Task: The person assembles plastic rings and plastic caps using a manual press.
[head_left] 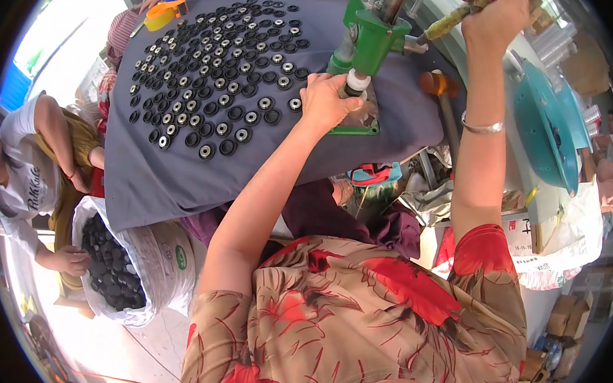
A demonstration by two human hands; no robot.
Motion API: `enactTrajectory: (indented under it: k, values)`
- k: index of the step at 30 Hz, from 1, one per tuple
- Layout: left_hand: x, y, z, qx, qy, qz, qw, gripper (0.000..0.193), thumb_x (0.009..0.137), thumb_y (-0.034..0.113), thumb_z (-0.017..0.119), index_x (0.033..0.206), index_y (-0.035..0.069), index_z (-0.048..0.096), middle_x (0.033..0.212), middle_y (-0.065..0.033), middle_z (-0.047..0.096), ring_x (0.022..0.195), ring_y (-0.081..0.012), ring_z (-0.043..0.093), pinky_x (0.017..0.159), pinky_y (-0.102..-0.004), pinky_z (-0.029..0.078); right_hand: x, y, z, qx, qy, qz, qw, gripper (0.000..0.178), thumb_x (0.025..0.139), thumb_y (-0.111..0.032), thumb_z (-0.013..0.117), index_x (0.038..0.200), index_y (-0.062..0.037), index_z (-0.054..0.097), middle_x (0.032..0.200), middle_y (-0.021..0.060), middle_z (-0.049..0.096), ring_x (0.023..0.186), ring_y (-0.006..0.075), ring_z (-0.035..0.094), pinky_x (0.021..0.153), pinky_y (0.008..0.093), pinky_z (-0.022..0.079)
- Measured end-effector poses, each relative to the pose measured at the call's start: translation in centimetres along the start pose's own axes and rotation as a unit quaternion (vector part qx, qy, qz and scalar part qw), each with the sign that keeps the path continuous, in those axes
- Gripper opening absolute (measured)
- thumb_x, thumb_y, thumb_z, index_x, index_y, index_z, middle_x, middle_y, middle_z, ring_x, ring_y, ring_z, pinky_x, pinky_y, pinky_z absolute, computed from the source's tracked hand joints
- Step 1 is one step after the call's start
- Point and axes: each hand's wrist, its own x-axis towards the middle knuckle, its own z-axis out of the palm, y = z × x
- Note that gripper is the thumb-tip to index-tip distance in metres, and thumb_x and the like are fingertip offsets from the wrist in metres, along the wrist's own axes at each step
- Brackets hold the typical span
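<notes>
A green hand-operated press (380, 43) stands at the far right part of the cloth-covered table. My right hand (497, 16) is raised at the upper right, closed around the press lever (449, 23) near its red knob. Under the ram's white tip (358, 80), my left hand (329, 103) grips a dark round part (349, 91) over the green base (360, 128). My fingers hide much of that part. To the left of this hand, many black rings (228, 148) lie spread over the cloth, several with silver bearing-like centres (222, 128).
An orange-headed hammer (437, 84) lies right of the press. A teal basin (547, 127) stands further right. An orange tape dispenser (162, 15) sits at the table's far left. Beside a white sack (154, 258) of black discs (111, 264) is another person (48, 149).
</notes>
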Motion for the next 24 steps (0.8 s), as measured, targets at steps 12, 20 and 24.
enactTrajectory:
  k: [12,20,24]
  values:
    - [-5.5,-0.5,-5.4,-0.528,-0.063,-0.142,0.835,0.038,0.074,0.008,0.075,0.109,-0.001,0.065,0.094,-0.0072,0.065,0.078,-0.0139,0.057,0.072,-0.0267,0.046,0.6,1.2,0.6,-0.015,0.062,-0.006,0.998,0.026,0.092,-0.033,0.053,0.079,-0.0096,0.054,0.059,-0.0026,0.044,0.041,0.0080,0.041,0.037,0.0218,0.034]
    - [-7.8,-2.1,-8.1,-0.687,-0.130,-0.078,0.711,0.048,0.078,0.015,0.075,0.120,-0.002,0.058,0.095,-0.0098,0.065,0.088,-0.0189,0.060,0.075,-0.0288,0.045,0.8,1.3,0.8,-0.026,0.068,0.010,0.997,0.026,0.091,-0.033,0.054,0.079,-0.0101,0.054,0.059,-0.0034,0.043,0.043,0.0072,0.040,0.037,0.0216,0.033]
    - [-8.1,-2.0,-9.0,-0.702,-0.132,-0.062,0.697,0.050,0.078,0.021,0.075,0.120,-0.001,0.059,0.093,-0.0089,0.064,0.091,-0.0204,0.059,0.074,-0.0311,0.043,0.7,3.2,-0.1,-0.039,0.034,-0.098,0.994,0.026,0.090,-0.035,0.054,0.080,-0.0103,0.053,0.060,-0.0033,0.044,0.044,0.0070,0.041,0.038,0.0218,0.034]
